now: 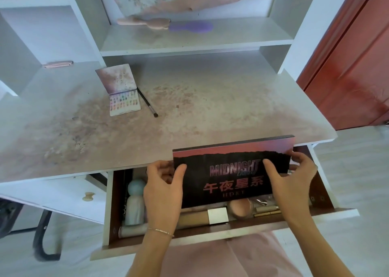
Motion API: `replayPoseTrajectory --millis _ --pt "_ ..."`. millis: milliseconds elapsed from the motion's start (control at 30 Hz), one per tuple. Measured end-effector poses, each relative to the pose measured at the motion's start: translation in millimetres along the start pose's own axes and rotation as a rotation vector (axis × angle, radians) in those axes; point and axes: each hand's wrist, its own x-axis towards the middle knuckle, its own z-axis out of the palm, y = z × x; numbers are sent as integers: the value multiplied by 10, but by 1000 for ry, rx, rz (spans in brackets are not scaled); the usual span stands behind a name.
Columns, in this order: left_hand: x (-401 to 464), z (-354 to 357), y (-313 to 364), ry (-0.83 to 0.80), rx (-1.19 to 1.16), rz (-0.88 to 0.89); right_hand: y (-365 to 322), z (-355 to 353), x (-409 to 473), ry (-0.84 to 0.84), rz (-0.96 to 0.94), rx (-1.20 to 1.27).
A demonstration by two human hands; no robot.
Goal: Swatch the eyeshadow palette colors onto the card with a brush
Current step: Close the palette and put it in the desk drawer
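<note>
A large closed eyeshadow palette [231, 171], black and pink with "MIDNIGHT" on its lid, is held tilted above the open drawer [210, 232]. My left hand [163, 189] grips its left edge, thumb on the lid. My right hand [291, 179] grips the right end, thumb on the lid and fingers round the corner. Farther back on the desk lies a small open palette or swatch card [124, 105] with rows of pastel colour spots, its lid [116, 78] standing up. A thin dark brush [147, 103] lies just right of it.
The drawer holds a pale bottle with a round cap [135, 201], a powder puff [241, 208], a small mirror square [217, 215] and tubes. A purple-and-pink hairbrush [168, 25] lies on the upper shelf. The desk top [210, 108] is stained. A red door [353, 66] stands at right.
</note>
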Motion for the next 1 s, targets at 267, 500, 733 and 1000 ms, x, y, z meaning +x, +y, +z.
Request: replayPoseTrajectory --millis 267,500,733,1000 --pt "5 -130 47 -101 -20 141 74 -94 66 -161 9 56" --pt "86 -449 190 -268 44 158 -35 -253 82 -240 -97 40" --pt "83 -572 42 -346 102 -20 -132 -267 112 -434 12 34" --pt "262 -584 -204 -445 259 -108 -79 -39 269 -698 213 -122"
